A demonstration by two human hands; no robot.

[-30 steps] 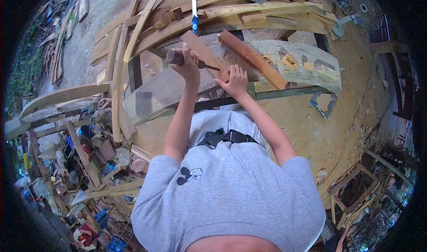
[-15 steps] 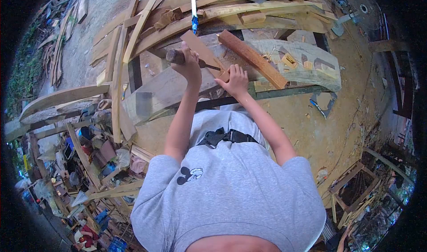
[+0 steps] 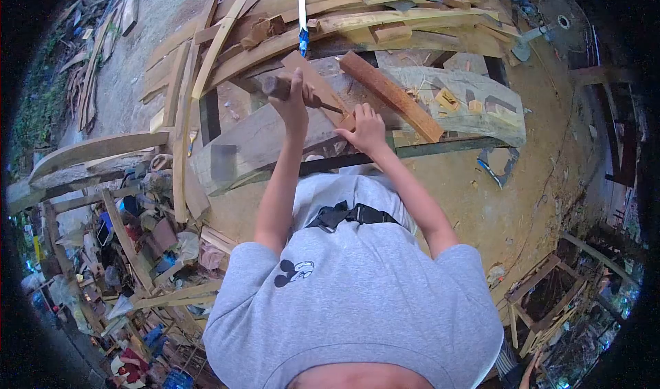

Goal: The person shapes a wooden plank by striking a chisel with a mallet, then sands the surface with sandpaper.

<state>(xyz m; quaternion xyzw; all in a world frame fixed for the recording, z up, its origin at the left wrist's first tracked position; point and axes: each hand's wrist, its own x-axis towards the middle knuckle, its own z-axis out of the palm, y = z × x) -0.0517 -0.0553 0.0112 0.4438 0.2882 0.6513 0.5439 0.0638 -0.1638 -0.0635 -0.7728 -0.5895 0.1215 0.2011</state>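
Note:
My left hand (image 3: 294, 107) is closed around the thick wooden handle of a chisel (image 3: 330, 107), whose narrow dark blade points right and slightly down. Under the blade's tip lies a flat brown board (image 3: 313, 80), set slantwise on the workbench. My right hand (image 3: 370, 133) grips the near end of this board, with its fingers bent over the wood beside the blade tip. A small reddish-brown end of wood (image 3: 349, 122) shows at the thumb. Just right of my hands rests a thick reddish-brown beam (image 3: 392, 93), untouched.
The worn plank bench (image 3: 268, 138) carries a small pale wood block (image 3: 447, 100). Long planks (image 3: 330, 25) are piled beyond it, near a blue-and-white tool (image 3: 302, 35). Cluttered scraps (image 3: 158, 241) lie at left. A wooden frame (image 3: 546, 293) stands at lower right.
My left hand has shifted slightly right, and its thumb now stands up along the handle. The right hand stays at the board's near end, a little lower in view.

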